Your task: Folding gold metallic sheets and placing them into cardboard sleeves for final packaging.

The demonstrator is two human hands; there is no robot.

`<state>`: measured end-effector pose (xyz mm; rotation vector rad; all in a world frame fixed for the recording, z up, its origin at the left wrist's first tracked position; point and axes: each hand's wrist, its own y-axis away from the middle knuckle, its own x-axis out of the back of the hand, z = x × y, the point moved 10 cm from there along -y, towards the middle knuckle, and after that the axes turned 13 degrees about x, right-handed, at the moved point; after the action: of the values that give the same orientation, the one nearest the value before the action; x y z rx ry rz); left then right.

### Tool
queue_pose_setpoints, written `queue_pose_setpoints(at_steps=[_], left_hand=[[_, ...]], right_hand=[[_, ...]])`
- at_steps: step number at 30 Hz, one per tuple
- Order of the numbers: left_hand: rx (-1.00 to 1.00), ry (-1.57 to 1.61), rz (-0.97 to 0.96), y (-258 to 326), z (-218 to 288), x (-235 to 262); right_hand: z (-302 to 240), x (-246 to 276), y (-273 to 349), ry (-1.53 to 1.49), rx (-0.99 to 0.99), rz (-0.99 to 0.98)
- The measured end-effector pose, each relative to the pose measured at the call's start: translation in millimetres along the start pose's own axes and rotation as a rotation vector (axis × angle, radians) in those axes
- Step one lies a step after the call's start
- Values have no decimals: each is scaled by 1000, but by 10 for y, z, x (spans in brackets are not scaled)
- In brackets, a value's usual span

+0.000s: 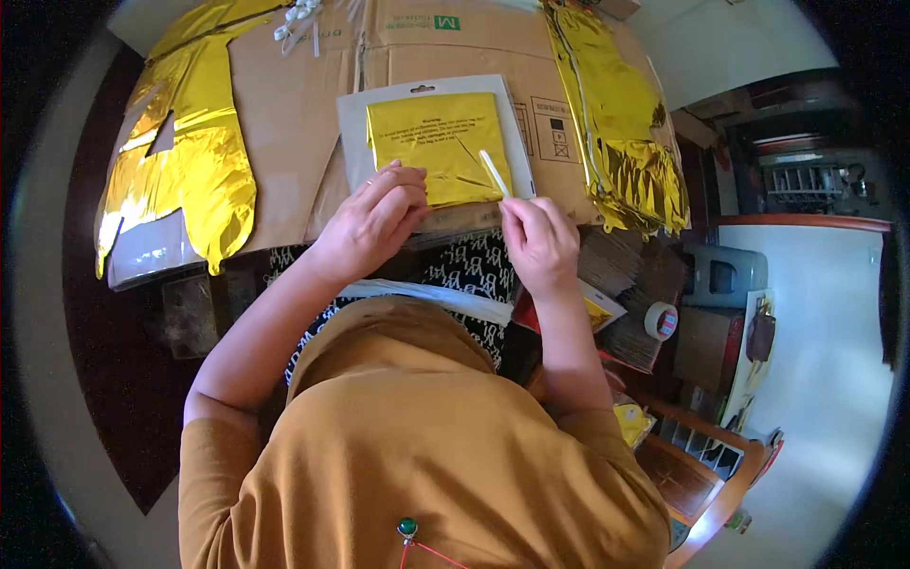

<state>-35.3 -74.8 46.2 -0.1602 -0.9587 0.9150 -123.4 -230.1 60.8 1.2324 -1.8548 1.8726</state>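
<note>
A flat gold foil packet [436, 152] with black print lies on a pale backing card [353, 119] that has a hanging slot at its top. My left hand [374, 220] is curled closed at the packet's lower left corner; its fingertips and anything inside them are hidden. With thumb and fingers, my right hand [540, 242] pinches the lower end of a short white straw [493, 173]. The straw's upper end points up and left over the packet's right part.
Beneath the packet is a large cardboard sheet [284, 123]. Gold foil balloons lie at its left [213, 161] and right [616, 104]. White ribbon pieces [299, 17] sit at the far edge. A tape roll [661, 321] and a grey plastic stool [725, 275] are at the right.
</note>
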Motion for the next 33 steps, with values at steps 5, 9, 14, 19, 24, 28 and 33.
queue_pose_setpoints(at_steps=[5, 9, 14, 19, 24, 28, 33], left_hand=[[39, 33, 16, -16, -18, 54], [34, 54, 13, -19, -28, 43], [13, 46, -11, -23, -12, 9], [11, -40, -7, 7, -24, -25], [46, 27, -128, -23, -69, -91], [-47, -105, -242, -149, -20, -86], [-127, -130, -318, -391, 309, -204]], right_hand=[[-168, 331, -73, -280, 55, 30], [-245, 131, 34, -274, 88, -82], [15, -54, -14, 95, -16, 5], [389, -230, -29, -115, -206, -205], [593, -233, -62, -211, -77, -296], [556, -235, -131, -204, 24, -122], [454, -190, 16, -129, -41, -61]])
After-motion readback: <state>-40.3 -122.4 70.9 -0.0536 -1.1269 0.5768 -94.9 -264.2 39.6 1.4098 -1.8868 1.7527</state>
